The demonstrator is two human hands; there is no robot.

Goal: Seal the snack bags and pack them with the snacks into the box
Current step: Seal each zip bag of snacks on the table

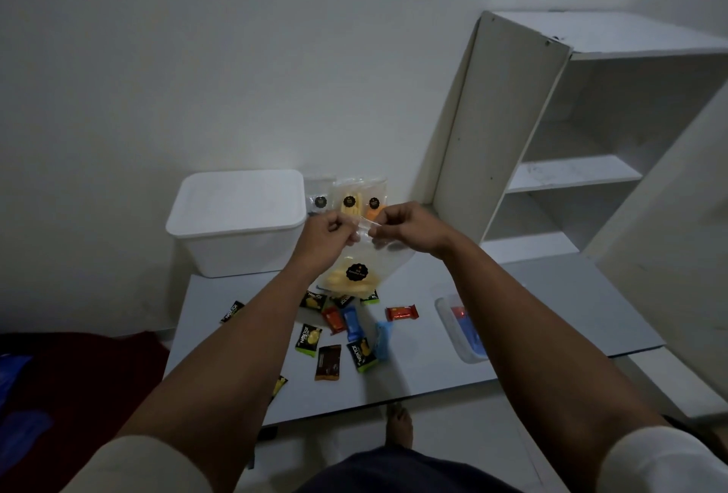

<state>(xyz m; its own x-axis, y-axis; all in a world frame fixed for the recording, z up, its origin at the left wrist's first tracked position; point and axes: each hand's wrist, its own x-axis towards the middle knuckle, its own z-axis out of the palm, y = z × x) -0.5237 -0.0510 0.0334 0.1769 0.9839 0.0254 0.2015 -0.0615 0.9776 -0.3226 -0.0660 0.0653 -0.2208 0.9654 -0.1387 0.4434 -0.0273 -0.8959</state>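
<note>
A clear snack bag (364, 272) with yellow chips and a round black label hangs above the table. My left hand (329, 230) and my right hand (405, 226) each pinch its top edge, one at either end. Three more labelled snack bags (348, 197) lean against the wall behind my hands. The white box (236, 220) with its lid on stands at the table's back left. Several small wrapped snacks (346, 331) lie scattered on the grey table (425, 358) under the bag.
A clear tub (461, 331) with red and blue contents sits at the table's right, partly behind my right forearm. A white shelf unit (571, 145) stands at the back right. Dark red cloth (78, 370) lies on the floor at left. A bare foot (398, 423) shows below the table's front edge.
</note>
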